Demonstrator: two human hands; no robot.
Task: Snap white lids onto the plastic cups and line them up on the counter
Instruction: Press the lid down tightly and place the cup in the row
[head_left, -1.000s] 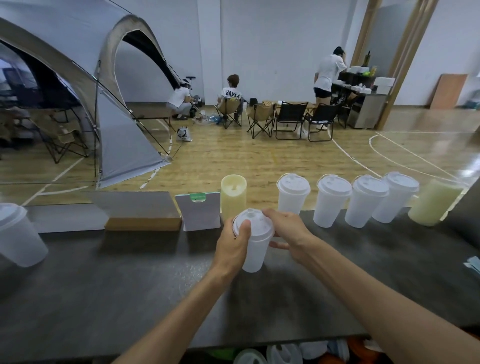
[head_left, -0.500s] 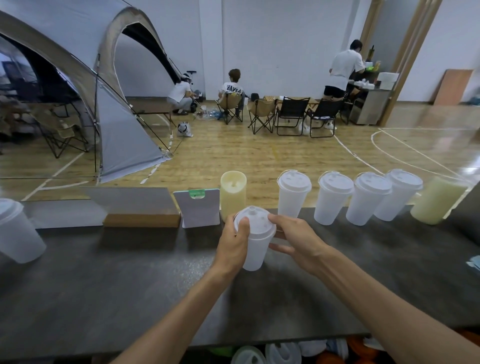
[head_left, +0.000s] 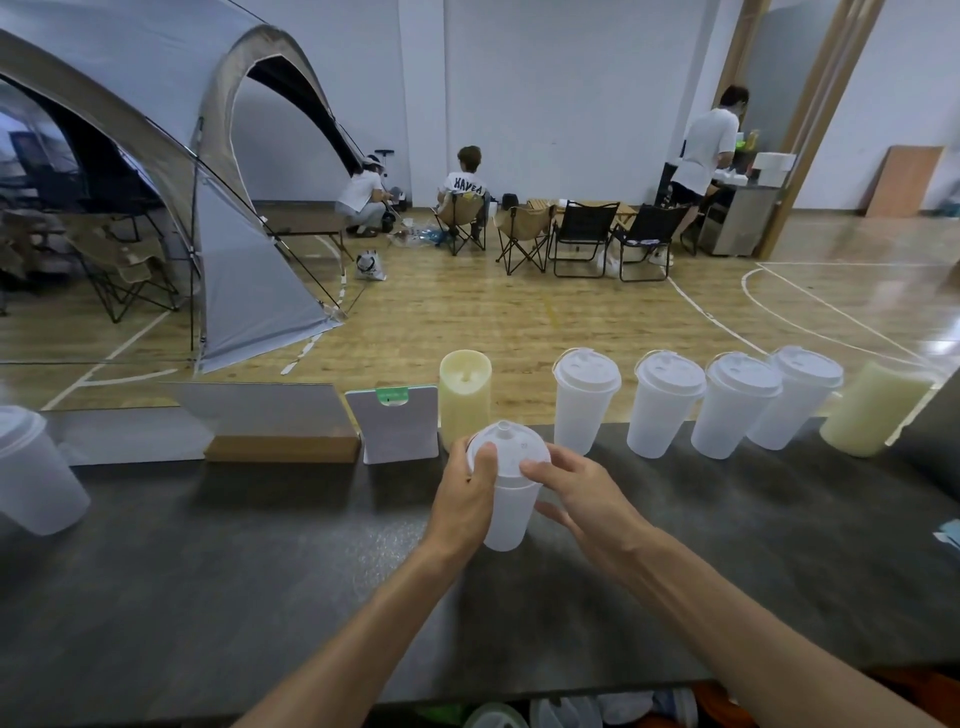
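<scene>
A frosted plastic cup (head_left: 508, 514) with a white lid (head_left: 511, 448) stands on the dark counter (head_left: 260, 571) at its middle. My left hand (head_left: 464, 506) wraps the cup's left side, thumb on the lid's rim. From the right, my right hand (head_left: 582, 493) lays its fingertips on the lid's edge. Several lidded cups stand in a row along the far edge to the right, the nearest one (head_left: 584, 400) just beyond my right hand. Another lidded cup (head_left: 31, 473) stands at the far left.
A pale yellow cylinder (head_left: 464, 397) stands right behind the held cup, a second one (head_left: 872, 408) at the row's right end. A white card stand (head_left: 400, 423) and a wooden-based sign (head_left: 270, 426) sit left of it. Beyond the counter are a tent, chairs and people.
My right hand's fingers have shifted further onto the lid's right edge. The cup stays in the same spot. A person in the background has walked right.
</scene>
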